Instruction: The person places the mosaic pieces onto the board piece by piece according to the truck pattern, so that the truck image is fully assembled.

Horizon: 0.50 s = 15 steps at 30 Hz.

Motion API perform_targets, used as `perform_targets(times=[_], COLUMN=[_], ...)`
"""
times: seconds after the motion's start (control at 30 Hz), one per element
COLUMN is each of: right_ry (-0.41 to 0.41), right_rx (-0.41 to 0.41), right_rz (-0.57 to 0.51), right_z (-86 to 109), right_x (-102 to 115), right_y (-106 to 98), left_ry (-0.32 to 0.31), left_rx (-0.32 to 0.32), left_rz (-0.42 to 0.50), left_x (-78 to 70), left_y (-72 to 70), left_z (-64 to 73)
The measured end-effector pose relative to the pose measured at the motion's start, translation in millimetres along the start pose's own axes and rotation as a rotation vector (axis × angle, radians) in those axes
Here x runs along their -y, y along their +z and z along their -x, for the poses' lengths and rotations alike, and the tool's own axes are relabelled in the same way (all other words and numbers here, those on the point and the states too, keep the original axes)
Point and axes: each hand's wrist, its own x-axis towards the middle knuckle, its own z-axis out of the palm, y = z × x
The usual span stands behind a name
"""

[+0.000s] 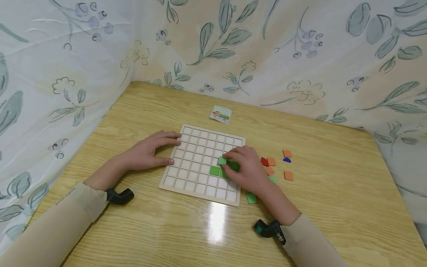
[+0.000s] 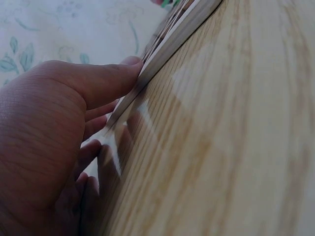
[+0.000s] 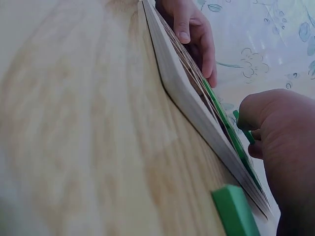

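Note:
A wooden grid board (image 1: 173,172) lies on the table. My left hand (image 1: 148,152) rests at its left edge, thumb and fingertips touching the rim with the fingers extended; the left wrist view also shows the thumb (image 2: 110,81) against that edge. Over the right part of the grid, my right hand (image 1: 249,168) pinches a light green square tile (image 1: 221,160). In the right wrist view this green tile (image 3: 244,129) is tilted between thumb and fingers, above the board. A bright green tile (image 1: 214,170) and a dark green tile (image 1: 235,165) sit in cells nearby, partly covered by the hand.
Right of the board lie loose orange tiles (image 1: 288,175), a red piece (image 1: 264,161) and a blue half-round piece (image 1: 287,160). A green tile (image 1: 251,198) lies by the lower right corner. Behind the board is a small picture card (image 1: 221,114); patterned cloth (image 1: 213,44) hangs beyond the table.

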Motion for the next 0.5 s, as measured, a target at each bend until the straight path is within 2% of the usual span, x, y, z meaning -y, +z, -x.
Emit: perform_targets(times=[0.27,0.5], right_ry=[-0.06,-0.058], right_rx=[-0.001,-0.001], right_rz=[0.063,0.068], right_z=[-7.3,-7.7], right_x=[2.0,2.8], right_y=[3.5,2.4], left_ry=[-0.008,-0.014], left_rx=[0.001,0.011], left_rz=[0.001,0.02], left_x=[-2.4,-5.7], left_y=[-2.2,-3.4], left_z=[0.3,-0.1])
